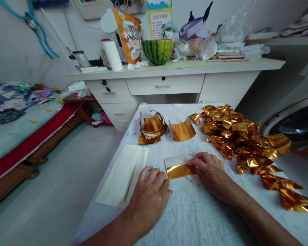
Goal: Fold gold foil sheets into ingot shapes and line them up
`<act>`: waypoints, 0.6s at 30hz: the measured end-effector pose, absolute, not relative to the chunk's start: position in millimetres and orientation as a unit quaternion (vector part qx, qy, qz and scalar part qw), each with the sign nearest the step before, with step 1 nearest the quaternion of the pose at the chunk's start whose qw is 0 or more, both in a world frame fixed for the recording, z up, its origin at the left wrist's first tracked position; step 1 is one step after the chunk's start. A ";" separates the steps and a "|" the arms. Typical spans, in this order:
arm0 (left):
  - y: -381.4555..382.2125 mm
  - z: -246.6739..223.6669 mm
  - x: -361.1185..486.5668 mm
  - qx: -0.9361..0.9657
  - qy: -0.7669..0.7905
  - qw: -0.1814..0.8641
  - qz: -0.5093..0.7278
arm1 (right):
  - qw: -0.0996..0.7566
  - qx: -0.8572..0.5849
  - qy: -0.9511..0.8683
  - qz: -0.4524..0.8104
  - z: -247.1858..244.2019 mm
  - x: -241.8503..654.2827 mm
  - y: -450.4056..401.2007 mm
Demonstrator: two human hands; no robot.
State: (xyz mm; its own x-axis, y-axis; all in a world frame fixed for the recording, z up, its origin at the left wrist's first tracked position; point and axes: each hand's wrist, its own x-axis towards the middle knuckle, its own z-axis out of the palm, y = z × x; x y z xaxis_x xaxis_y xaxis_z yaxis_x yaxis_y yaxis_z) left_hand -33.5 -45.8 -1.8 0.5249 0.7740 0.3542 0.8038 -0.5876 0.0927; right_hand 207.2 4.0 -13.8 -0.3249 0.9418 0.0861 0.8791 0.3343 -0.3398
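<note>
A small sheet, white on its upper part and gold foil below (pixel 181 171), lies on the cloth-covered table (pixel 195 212). My right hand (pixel 210 172) pinches its right end between thumb and fingers. My left hand (pixel 151 194) rests on the table left of the sheet, fingers curled together beside the stack of cream paper (pixel 120 171); whether it holds anything is hidden. Behind the sheet lie a curled gold foil piece (pixel 182 130) and a roll of gold and white sheets (pixel 153 126). Many folded gold foil pieces (pixel 228 126) are heaped at the right.
A white desk (pixel 169 70) behind the table bears a cut watermelon (pixel 157 51), an orange bag (pixel 129 36), a paper roll (pixel 112 54) and a glass bowl (pixel 192 48). A bed (pixel 28 123) stands left, a washing machine (pixel 295 102) right.
</note>
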 end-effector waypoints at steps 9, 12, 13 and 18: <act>-33.7 -10.7 -11.0 -0.921 -0.372 0.039 -0.111 | 0.143 -0.570 -0.802 0.105 -14.8 203.3 1.6; -36.3 -21.1 -11.5 -0.917 -0.388 0.055 -0.081 | 0.150 -0.579 -0.795 0.101 -12.1 197.9 -0.5; -37.5 -22.5 -12.0 -0.914 -0.394 0.062 -0.074 | 0.151 -0.583 -0.792 0.097 -11.2 195.6 -1.2; -44.0 -18.7 -13.9 -0.911 -0.398 0.092 -0.063 | 0.154 -0.603 -0.779 0.079 -10.3 187.0 -3.0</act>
